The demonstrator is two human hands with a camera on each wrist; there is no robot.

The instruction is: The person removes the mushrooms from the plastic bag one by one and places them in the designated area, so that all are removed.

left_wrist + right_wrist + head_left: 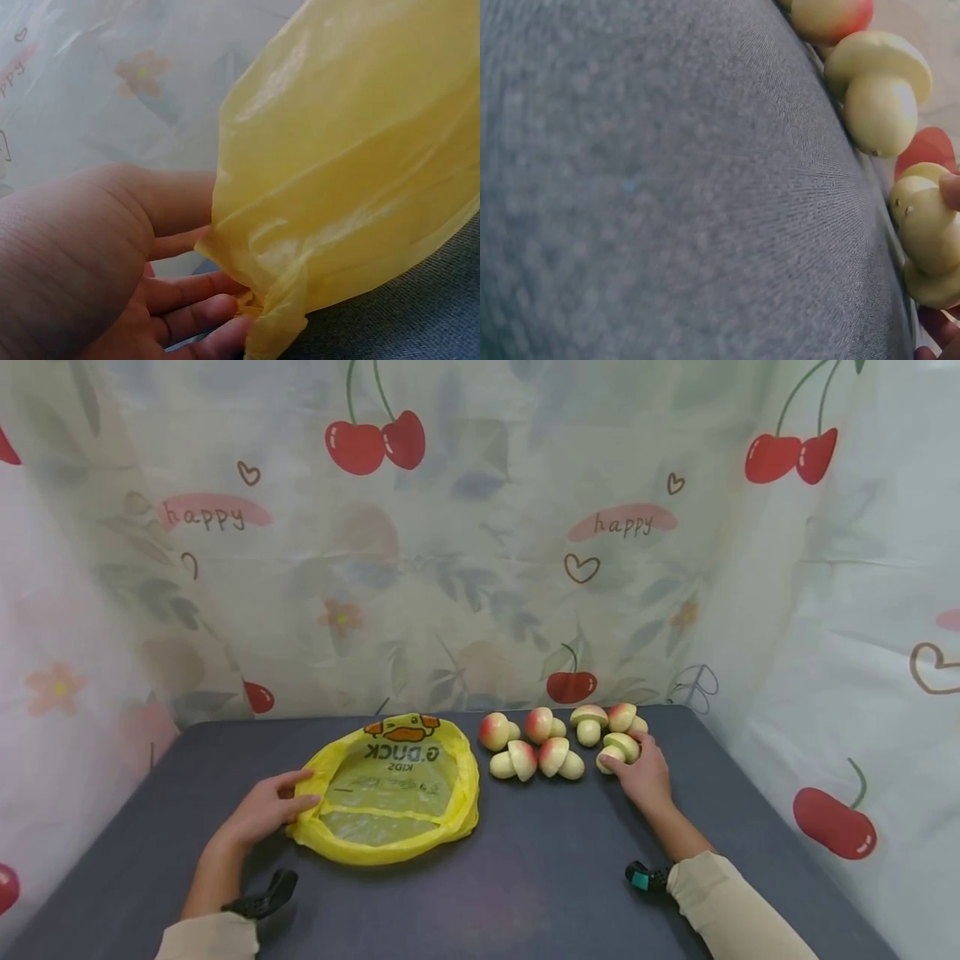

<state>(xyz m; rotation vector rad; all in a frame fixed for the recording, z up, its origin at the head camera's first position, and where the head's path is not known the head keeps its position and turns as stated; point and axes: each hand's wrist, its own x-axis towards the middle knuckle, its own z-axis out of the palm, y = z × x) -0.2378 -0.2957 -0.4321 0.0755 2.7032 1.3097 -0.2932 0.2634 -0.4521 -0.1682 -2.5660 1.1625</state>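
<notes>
A yellow plastic bag (461, 777) with a duck picture and mirrored "G.DUCK KIDS" lettering lies with its rim spread in a ring, left of centre. My left hand (262, 810) holds its left rim between thumb and fingers. In the left wrist view, the fingertips touch a bunched corner of the bag (345, 172), and the thumb tip is hidden behind the film. On the right, my right hand (647, 772) grips a cream toy mushroom (618, 750) at the front of a group. The right wrist view catches this mushroom (930, 232) and only parts of the fingers (951, 191).
Several more toy mushrooms (515, 761) with red-blushed caps sit in two rows right of the bag, near the back edge of the dark grey table (510, 893). A cherry-printed curtain (465, 568) hangs behind and along both sides.
</notes>
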